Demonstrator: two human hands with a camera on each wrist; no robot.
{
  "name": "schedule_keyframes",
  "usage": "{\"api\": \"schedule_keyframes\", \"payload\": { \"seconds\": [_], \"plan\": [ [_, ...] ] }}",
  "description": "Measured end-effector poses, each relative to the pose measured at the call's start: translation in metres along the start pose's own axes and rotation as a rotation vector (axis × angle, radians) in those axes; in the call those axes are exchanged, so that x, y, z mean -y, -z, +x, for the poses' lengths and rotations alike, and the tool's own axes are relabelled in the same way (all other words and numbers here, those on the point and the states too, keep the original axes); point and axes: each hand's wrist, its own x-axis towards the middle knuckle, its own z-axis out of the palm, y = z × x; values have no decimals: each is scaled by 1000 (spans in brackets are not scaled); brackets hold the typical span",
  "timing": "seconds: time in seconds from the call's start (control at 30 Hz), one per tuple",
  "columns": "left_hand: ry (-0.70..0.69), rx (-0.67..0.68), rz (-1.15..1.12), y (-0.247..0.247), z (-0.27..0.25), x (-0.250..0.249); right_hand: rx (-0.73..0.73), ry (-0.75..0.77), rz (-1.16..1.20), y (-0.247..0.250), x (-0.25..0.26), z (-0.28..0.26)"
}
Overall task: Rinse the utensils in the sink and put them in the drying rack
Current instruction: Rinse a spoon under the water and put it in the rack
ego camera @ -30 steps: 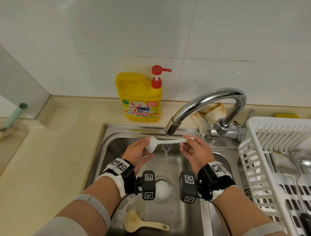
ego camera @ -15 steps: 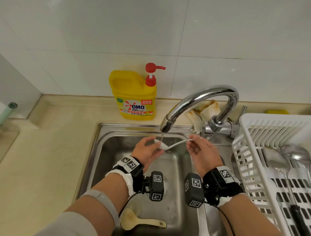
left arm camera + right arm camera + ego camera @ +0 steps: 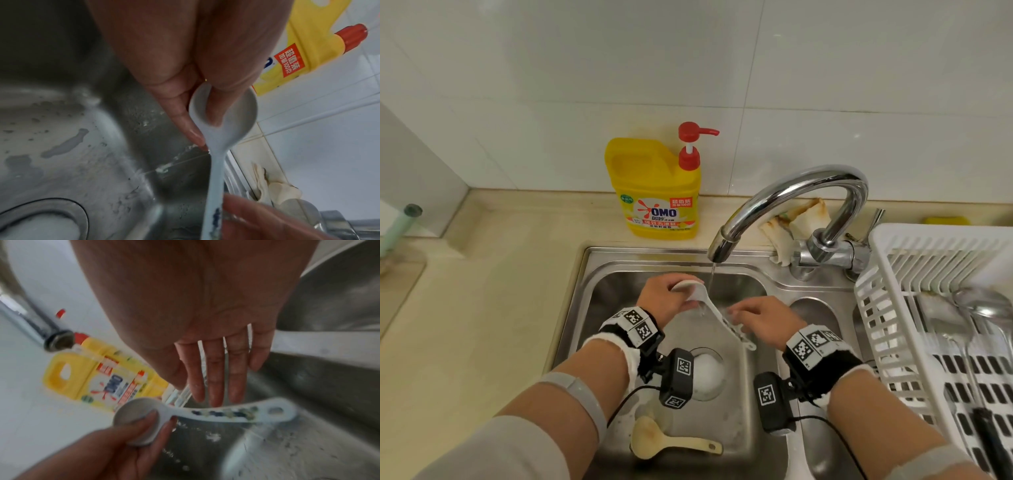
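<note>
A white ceramic spoon (image 3: pixel 707 306) with a blue pattern on its handle is held over the steel sink (image 3: pixel 599 294) under a thin stream from the faucet (image 3: pixel 784 202). My left hand (image 3: pixel 666 296) pinches the spoon's bowl (image 3: pixel 224 110) between thumb and fingers. My right hand (image 3: pixel 760 317) is flat, its straight fingers (image 3: pixel 216 382) lying along the spoon handle (image 3: pixel 224 414). A beige rice paddle (image 3: pixel 664 442) lies on the sink floor near the front. The white drying rack (image 3: pixel 928 308) stands at the right and holds metal utensils.
A yellow dish-soap bottle (image 3: pixel 657 192) with a red pump stands on the counter behind the sink. A stained cloth (image 3: pixel 794 222) lies behind the faucet base. A second, smaller basin (image 3: pixel 815 329) sits between the main sink and the rack. The drain (image 3: pixel 705 373) holds foam.
The spoon has tilted from level to handle-down toward me. My right hand let go of the handle end and now lies flat along it. The left hand has stayed on the bowl.
</note>
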Motion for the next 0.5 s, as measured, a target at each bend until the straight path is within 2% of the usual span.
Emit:
{"api": "schedule_keyframes", "payload": {
  "seconds": [0.1,0.27,0.4,0.5],
  "plan": [
    [-104,96,161,4,-7,-4,71,128,-81,-13,15,1],
    [-130,136,106,9,-24,-12,57,220,-6,-23,26,-13],
    [-12,73,0,5,-43,-20,-75,220,60,-19,24,-31],
    [40,62,284,-2,-53,-13,-209,158,25,-8,18,-46]
  ]
}}
